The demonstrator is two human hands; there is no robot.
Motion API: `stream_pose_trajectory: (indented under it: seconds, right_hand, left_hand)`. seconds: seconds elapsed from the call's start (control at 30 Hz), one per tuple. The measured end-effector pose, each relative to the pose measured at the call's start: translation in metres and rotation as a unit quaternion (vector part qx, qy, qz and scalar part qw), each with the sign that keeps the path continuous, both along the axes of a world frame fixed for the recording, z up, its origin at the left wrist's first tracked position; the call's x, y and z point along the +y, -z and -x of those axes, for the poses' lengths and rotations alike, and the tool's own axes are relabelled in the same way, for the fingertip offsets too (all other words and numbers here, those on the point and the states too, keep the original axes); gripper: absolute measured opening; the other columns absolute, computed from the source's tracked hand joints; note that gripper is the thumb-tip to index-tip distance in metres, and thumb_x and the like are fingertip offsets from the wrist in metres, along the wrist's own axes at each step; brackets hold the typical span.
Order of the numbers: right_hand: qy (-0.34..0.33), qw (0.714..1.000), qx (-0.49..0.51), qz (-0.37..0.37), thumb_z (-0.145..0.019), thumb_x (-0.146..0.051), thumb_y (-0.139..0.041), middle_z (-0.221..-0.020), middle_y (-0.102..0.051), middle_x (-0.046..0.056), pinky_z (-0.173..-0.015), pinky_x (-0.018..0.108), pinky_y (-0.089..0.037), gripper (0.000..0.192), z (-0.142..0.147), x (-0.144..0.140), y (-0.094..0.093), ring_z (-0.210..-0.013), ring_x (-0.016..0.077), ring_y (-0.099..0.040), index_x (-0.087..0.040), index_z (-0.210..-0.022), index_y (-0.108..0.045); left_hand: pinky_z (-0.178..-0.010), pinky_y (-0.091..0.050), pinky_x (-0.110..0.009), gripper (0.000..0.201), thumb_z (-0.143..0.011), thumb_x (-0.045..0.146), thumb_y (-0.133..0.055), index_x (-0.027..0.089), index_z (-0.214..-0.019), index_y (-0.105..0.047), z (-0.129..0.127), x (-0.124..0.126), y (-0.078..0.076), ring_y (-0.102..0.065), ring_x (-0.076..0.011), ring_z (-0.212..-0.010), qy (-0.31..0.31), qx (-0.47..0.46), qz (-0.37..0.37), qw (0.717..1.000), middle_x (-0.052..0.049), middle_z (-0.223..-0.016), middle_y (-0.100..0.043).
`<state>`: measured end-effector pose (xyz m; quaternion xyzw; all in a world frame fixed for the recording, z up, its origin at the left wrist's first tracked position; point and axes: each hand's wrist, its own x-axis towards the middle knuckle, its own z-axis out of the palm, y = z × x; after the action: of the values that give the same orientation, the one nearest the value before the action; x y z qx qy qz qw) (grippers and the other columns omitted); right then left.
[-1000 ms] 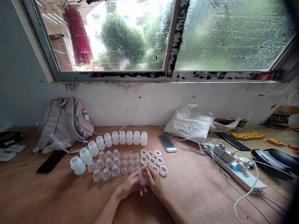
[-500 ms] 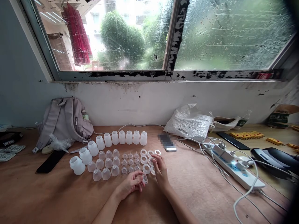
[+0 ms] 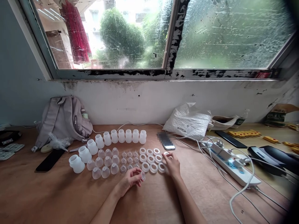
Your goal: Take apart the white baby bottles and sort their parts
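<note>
Both hands work low on the worktop (image 3: 210, 199) in the head view. Left hand (image 3: 128, 183) is curled, pinching a small clear cap (image 3: 143, 176) at its fingertips, just clear of the wood. Right hand (image 3: 172, 163) lies fingers-down at the far end of the white rings (image 3: 150, 159), touching a ring (image 3: 166, 154) there; whether it has gripped it I cannot tell. Beside the rings stand small valves (image 3: 130, 160), clear cups (image 3: 105, 163) and white bottles (image 3: 121, 136). As I judge it, a sweeping wrist could scatter the tight rows, and the slippery cap could drop and roll away.
</note>
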<state>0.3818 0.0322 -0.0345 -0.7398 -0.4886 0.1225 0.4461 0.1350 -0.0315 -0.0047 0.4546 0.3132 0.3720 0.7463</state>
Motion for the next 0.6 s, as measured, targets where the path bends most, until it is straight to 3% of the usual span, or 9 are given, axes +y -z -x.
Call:
stream_pose_trajectory:
  seconds: [0.1, 0.17, 0.23, 0.3, 0.37, 0.5, 0.6]
  right_hand:
    - [0.001, 1.0, -0.019, 0.015, -0.063, -0.04, -0.054, -0.081, -0.066, 0.007, -0.067, 0.031, -0.042, 0.023, -0.004, 0.005, 0.007, -0.077, 0.0228, -0.059, -0.02, -0.073, -0.055]
    - [0.005, 0.999, -0.033, 0.023, -0.061, -0.037, -0.055, -0.078, -0.065, 0.006, -0.069, 0.032, -0.041, 0.023, -0.003, 0.007, 0.01, -0.078, 0.0238, -0.058, -0.02, -0.075, -0.057]
    - [0.009, 0.999, -0.044, 0.028, -0.062, -0.037, -0.055, -0.078, -0.065, 0.007, -0.07, 0.033, -0.04, 0.025, -0.002, 0.008, 0.011, -0.08, 0.0248, -0.057, -0.02, -0.079, -0.058]
    - [0.012, 0.998, -0.05, 0.032, -0.064, -0.038, -0.052, -0.079, -0.065, 0.007, -0.07, 0.033, -0.04, 0.027, -0.001, 0.009, 0.011, -0.081, 0.0251, -0.057, -0.019, -0.082, -0.058]
    - [0.012, 0.998, -0.053, 0.033, -0.067, -0.038, -0.049, -0.081, -0.065, 0.008, -0.07, 0.033, -0.04, 0.027, -0.002, 0.01, 0.011, -0.081, 0.0247, -0.057, -0.018, -0.084, -0.058]
    - [0.012, 0.998, -0.058, 0.03, -0.069, -0.036, -0.046, -0.084, -0.065, 0.008, -0.071, 0.032, -0.041, 0.027, -0.003, 0.009, 0.011, -0.081, 0.0239, -0.058, -0.018, -0.086, -0.058]
    - [0.015, 0.998, -0.063, 0.027, -0.069, -0.035, -0.045, -0.085, -0.065, 0.009, -0.072, 0.033, -0.041, 0.027, -0.003, 0.009, 0.012, -0.083, 0.0246, -0.057, -0.017, -0.086, -0.058]
  left_hand:
    - [-0.06, -0.042, -0.023, 0.033, -0.068, 0.035, -0.063, 0.014, -0.092, -0.054, 0.006, 0.001, -0.016, -0.051, -0.0114, -0.065, -0.03, 0.046, -0.082, 0.995, -0.003, -0.076, -0.055]
    - [-0.061, -0.042, -0.024, 0.032, -0.071, 0.039, -0.058, 0.016, -0.094, -0.055, 0.015, 0.009, -0.03, -0.052, -0.0121, -0.065, -0.052, 0.139, -0.158, 0.976, -0.003, -0.077, -0.057]
    - [-0.064, -0.042, -0.025, 0.031, -0.075, 0.04, -0.052, 0.018, -0.096, -0.055, 0.026, 0.025, -0.044, -0.053, -0.014, -0.07, -0.092, 0.277, -0.25, 0.923, -0.004, -0.081, -0.059]
    - [-0.07, -0.042, -0.025, 0.029, -0.079, 0.038, -0.046, 0.019, -0.101, -0.053, 0.036, 0.049, -0.056, -0.055, -0.0155, -0.078, -0.113, 0.415, -0.324, 0.843, -0.004, -0.089, -0.059]
    - [-0.073, -0.042, -0.026, 0.029, -0.082, 0.037, -0.042, 0.02, -0.103, -0.051, 0.044, 0.077, -0.064, -0.055, -0.016, -0.081, -0.076, 0.573, -0.334, 0.745, -0.004, -0.09, -0.06]
    - [-0.074, -0.043, -0.032, 0.028, -0.076, 0.033, -0.054, 0.015, -0.097, -0.056, 0.046, 0.127, -0.066, -0.055, -0.021, -0.084, -0.033, 0.652, -0.295, 0.697, -0.007, -0.089, -0.06]
    - [-0.077, -0.045, -0.037, 0.03, -0.078, 0.031, -0.054, 0.014, -0.103, -0.053, 0.039, 0.149, -0.059, -0.054, -0.0202, -0.091, 0.009, 0.695, -0.258, 0.671, -0.008, -0.102, -0.056]
